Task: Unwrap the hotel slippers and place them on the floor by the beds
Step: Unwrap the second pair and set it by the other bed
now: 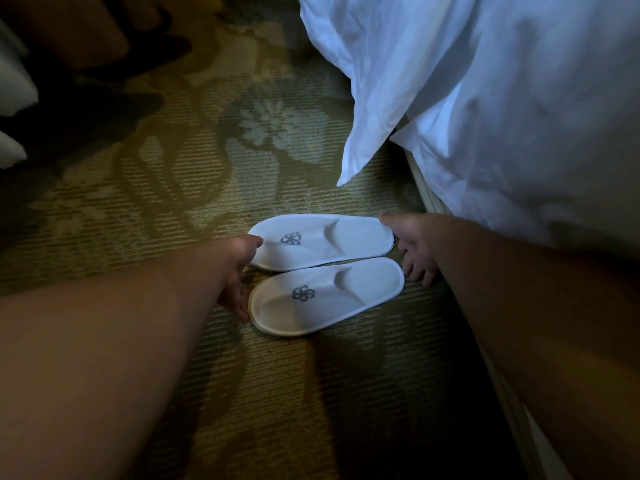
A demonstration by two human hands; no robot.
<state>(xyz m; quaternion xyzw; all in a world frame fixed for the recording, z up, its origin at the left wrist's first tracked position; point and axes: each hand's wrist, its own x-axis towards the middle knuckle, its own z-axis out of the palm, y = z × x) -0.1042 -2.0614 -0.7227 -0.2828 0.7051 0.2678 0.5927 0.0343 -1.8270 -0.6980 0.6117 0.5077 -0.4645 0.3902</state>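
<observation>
Two unwrapped white hotel slippers (325,271) lie side by side on the patterned carpet (156,209) beside the bed (502,98), with the left hand (239,271) and right hand (412,247) open at either end, best nudging them parallel.

Both bare forearms are stretched forward and down; the left hand (239,271) and right hand (412,244) are held open, fingers (420,271) loosely spread

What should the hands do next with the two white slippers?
Probably just let go and pull back. Both white cloth slippers with grey logos already lie flat, unwrapped, side by side on the green patterned carpet beside the white bedding, with the left hand and right hand at their ends.
</observation>
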